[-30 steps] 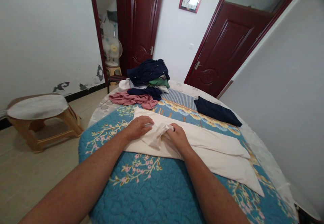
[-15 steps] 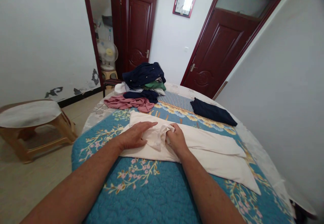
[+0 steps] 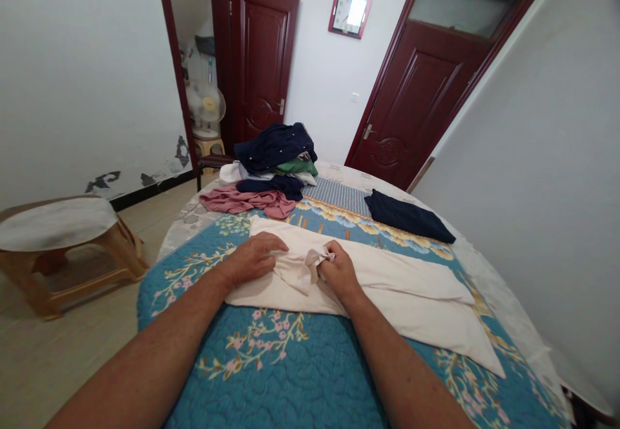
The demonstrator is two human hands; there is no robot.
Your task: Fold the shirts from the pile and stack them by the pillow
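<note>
A cream garment (image 3: 402,287) lies stretched across a blue floral quilt (image 3: 285,377) on the bed. My left hand (image 3: 252,258) rests on the garment's near-left part, fingers curled and pressing the cloth. Just to its right, my right hand (image 3: 338,269) is closed, pinching a bunched fold of the same cream cloth (image 3: 303,267) that rises between the two hands.
A heap of clothes (image 3: 274,157) in navy, green, white and pink sits at the bed's far end. A folded navy garment (image 3: 407,217) lies at the far right. A wooden stool (image 3: 62,241) stands on the floor to the left. Two dark red doors are behind.
My left hand's fingers have curled and drawn back on the cloth. The right hand has tightened on the bunched fold, and the view has shifted slightly.
</note>
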